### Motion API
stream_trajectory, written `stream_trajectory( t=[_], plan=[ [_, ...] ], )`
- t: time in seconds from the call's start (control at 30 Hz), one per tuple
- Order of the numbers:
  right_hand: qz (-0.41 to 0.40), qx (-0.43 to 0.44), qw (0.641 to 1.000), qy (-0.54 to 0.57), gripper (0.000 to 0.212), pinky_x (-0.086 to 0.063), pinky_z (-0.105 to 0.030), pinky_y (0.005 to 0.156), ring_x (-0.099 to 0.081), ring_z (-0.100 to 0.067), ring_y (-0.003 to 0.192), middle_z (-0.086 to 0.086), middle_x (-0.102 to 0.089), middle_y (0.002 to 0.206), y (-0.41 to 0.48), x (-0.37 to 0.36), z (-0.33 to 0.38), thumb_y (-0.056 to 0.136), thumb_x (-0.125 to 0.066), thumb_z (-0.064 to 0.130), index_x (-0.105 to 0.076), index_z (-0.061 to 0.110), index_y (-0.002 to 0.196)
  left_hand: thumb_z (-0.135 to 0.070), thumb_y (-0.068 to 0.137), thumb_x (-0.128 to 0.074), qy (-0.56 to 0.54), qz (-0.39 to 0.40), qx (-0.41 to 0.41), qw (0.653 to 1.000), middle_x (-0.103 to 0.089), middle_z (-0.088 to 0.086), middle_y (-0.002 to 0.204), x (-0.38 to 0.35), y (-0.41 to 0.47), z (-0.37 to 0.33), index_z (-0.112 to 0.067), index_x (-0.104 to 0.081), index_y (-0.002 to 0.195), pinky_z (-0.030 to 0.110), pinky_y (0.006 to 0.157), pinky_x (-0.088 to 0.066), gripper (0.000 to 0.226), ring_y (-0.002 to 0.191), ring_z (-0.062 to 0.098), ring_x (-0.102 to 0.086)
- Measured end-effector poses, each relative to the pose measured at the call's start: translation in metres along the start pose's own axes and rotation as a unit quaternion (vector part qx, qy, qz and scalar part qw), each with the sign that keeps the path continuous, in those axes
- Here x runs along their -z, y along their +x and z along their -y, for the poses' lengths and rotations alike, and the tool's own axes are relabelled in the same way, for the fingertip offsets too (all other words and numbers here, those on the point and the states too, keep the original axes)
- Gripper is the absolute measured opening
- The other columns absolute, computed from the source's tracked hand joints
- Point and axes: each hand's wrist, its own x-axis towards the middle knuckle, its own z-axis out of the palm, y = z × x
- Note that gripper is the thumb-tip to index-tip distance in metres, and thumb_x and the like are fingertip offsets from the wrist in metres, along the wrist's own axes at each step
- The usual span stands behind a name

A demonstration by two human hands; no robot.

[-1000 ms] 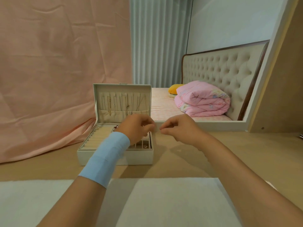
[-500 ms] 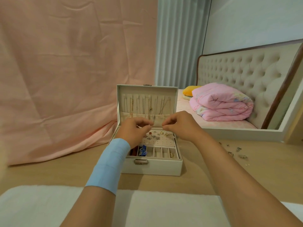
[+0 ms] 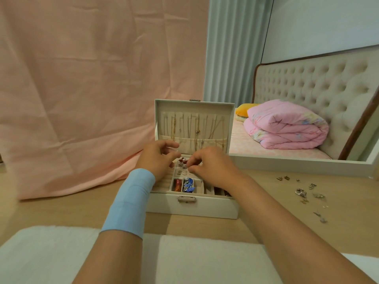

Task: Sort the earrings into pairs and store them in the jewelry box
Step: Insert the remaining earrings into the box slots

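Left hand (image 3: 158, 158) is over the box's back left part, fingers curled, thumb and forefinger tips close together; can't tell if anything is pinched. A smooth light-blue wristband (image 3: 131, 199) wraps that forearm. The box (image 3: 190, 209) sits mid-surface: rectangular, cream, leather-look walls, small metal latch on the front. Its lid (image 3: 194, 111) stands upright behind, with thin gold and silver chains (image 3: 195, 130) hanging on the padded lining into a pocket. Inside are padded ring rolls at left, a flat panel in the middle with small earrings (image 3: 182, 166) on it, some red, some pale and flower-shaped, and a front row of square compartments. One holds a red piece (image 3: 177, 185); the next holds a blue piece (image 3: 188, 185). Right hand (image 3: 213, 165) is over the panel, fingers bent down, tips bunched at the earrings; what it holds is too small to tell. Loose earrings (image 3: 301, 192), tiny and silvery, lie scattered on the surface (image 3: 266, 201), which is light wood grain, well to the right of the box.

Creased pink cloth (image 3: 92, 89) hangs at back left. Fluffy white mat (image 3: 205, 261) lies along the near edge. Pleated grey-green curtain (image 3: 231, 48) is behind the box. At right are a yellow pillow (image 3: 245, 108), a folded pink quilt (image 3: 287, 126) and a tufted beige headboard (image 3: 307, 85).
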Motion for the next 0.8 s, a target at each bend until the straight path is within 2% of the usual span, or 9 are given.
stream_trajectory(
  t=[0.13,0.23,0.4,0.5,0.6,0.67,0.8],
  plan=[
    [0.021,0.016,0.998,-0.05,0.014,-0.055,-0.028,0.086,-0.064,-0.003,0.095,0.014,-0.074,0.106,0.0,0.002,0.001,0.092,-0.071,0.03,-0.078,0.031,0.104,-0.02,0.089,-0.07,-0.013,-0.003,0.0,1.0,-0.071,-0.006,0.087,-0.002,0.0,-0.002,-0.026,-0.068,0.096,0.023,0.072,-0.053,0.009,0.067,0.008,-0.066],
    [0.042,0.018,0.997,-0.061,0.015,-0.056,-0.03,0.087,-0.064,-0.003,0.096,0.015,-0.073,0.109,0.001,0.003,0.001,0.094,-0.069,0.03,-0.078,0.032,0.106,-0.017,0.091,-0.068,-0.017,0.004,-0.015,1.0,-0.07,-0.012,0.086,-0.001,-0.002,-0.003,-0.028,-0.071,0.094,0.015,0.066,-0.05,0.012,0.065,0.007,-0.064],
    [0.023,-0.007,1.0,0.015,0.018,-0.05,-0.021,0.078,-0.064,0.0,0.088,0.015,-0.07,0.096,0.0,0.006,-0.003,0.089,-0.074,0.021,-0.074,0.029,0.105,-0.017,0.089,-0.071,-0.032,0.012,-0.012,0.999,-0.072,-0.007,0.086,-0.001,-0.003,-0.005,-0.028,-0.072,0.097,0.014,0.065,-0.05,0.014,0.059,0.0,-0.063],
    [0.009,-0.018,0.997,0.068,0.016,-0.049,-0.019,0.074,-0.064,0.0,0.085,0.014,-0.069,0.089,0.001,0.011,-0.005,0.088,-0.076,0.018,-0.074,0.028,0.099,-0.016,0.085,-0.075,-0.046,0.019,-0.001,0.999,-0.074,-0.004,0.082,-0.001,-0.004,-0.008,-0.025,-0.072,0.091,0.017,0.066,-0.051,0.011,0.062,0.005,-0.064],
    [-0.011,-0.013,0.994,0.107,0.011,-0.05,-0.022,0.08,-0.065,0.0,0.086,0.015,-0.069,0.088,0.0,0.014,-0.005,0.088,-0.076,0.02,-0.074,0.029,0.093,-0.019,0.086,-0.075,-0.031,0.04,0.003,0.999,-0.074,-0.009,0.083,-0.002,-0.007,-0.01,-0.027,-0.075,0.093,0.015,0.065,-0.049,0.011,0.066,0.005,-0.063],
    [-0.039,-0.008,0.989,0.142,0.013,-0.05,-0.023,0.081,-0.064,0.002,0.084,0.015,-0.069,0.089,-0.001,0.015,-0.005,0.088,-0.076,0.022,-0.072,0.032,0.096,-0.024,0.087,-0.072,-0.03,0.042,0.008,0.999,-0.074,-0.012,0.083,-0.002,-0.008,-0.011,-0.03,-0.075,0.095,0.014,0.061,-0.046,0.011,0.064,0.003,-0.061],
    [-0.072,0.009,0.976,0.207,0.025,-0.052,-0.031,0.083,-0.06,0.013,0.069,0.016,-0.072,0.086,-0.002,0.016,-0.003,0.087,-0.079,0.022,-0.07,0.036,0.105,-0.036,0.088,-0.07,-0.031,0.022,0.015,0.999,-0.074,-0.015,0.076,0.002,-0.006,-0.016,-0.029,-0.076,0.083,0.02,0.059,-0.043,0.01,0.055,-0.001,-0.056]
  ],
)
